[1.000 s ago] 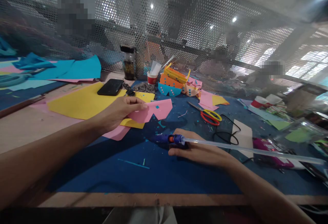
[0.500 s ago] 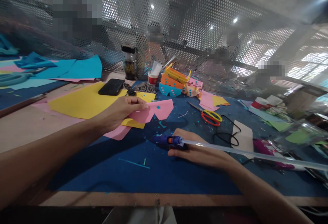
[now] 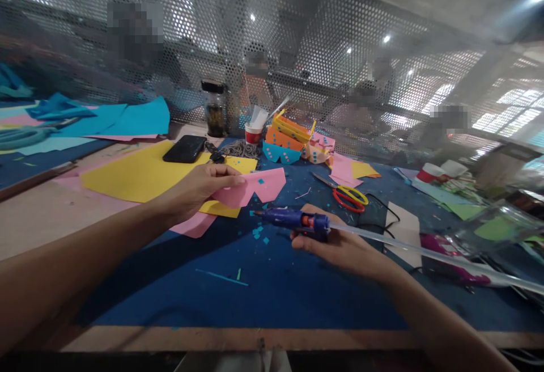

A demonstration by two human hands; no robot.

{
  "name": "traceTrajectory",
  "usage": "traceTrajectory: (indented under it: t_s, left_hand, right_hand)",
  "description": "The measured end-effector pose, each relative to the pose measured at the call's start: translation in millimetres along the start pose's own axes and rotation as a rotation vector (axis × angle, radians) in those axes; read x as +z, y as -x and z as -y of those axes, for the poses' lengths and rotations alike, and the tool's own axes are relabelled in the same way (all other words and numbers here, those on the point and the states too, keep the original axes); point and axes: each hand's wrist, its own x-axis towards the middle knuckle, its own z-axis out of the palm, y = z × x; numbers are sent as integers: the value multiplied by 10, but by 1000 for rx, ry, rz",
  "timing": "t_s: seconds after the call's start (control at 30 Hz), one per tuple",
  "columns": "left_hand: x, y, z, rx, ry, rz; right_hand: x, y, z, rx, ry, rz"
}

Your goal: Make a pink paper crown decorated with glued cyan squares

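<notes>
A pink paper cutout (image 3: 266, 186), notched along its lower edge and bearing a small blue square, is pinched at its left end by my left hand (image 3: 208, 185). My right hand (image 3: 340, 241) is wrapped round a blue hot glue gun (image 3: 293, 220). A long clear glue stick (image 3: 391, 240) runs out of the gun's back end to the right. The nozzle points left, just below the pink cutout. Several tiny blue paper squares (image 3: 257, 231) lie on the blue mat (image 3: 297, 298) under the nozzle.
Scissors (image 3: 351, 196) with red and yellow handles lie beyond my right hand. Decorated paper pieces (image 3: 283, 139) stand behind, near a red-and-white cup (image 3: 254, 132) and a lidded jar (image 3: 215, 108). A phone (image 3: 185, 149) rests on yellow paper (image 3: 127, 173). A perforated metal screen (image 3: 297, 49) closes the back.
My right hand has moved right with the glue gun, uncovering the small blue squares on the mat. My left hand keeps the pink cutout in nearly the same place.
</notes>
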Motion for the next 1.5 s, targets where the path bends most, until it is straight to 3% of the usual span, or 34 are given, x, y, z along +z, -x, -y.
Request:
traceTrajectory:
  t_s: [0.37,0.7,1.5]
  left_hand:
    - [-41,-50,48,-28,29,14]
    - [6,-14,8,-32,11,-13]
    - [33,11,-32,-9,7,12]
  right_hand:
    - [-99,-28,-28,-186,154,-219]
    - [-72,-55,-21,-279,256,-235]
    - [-57,-72,-15,-259,313,-247]
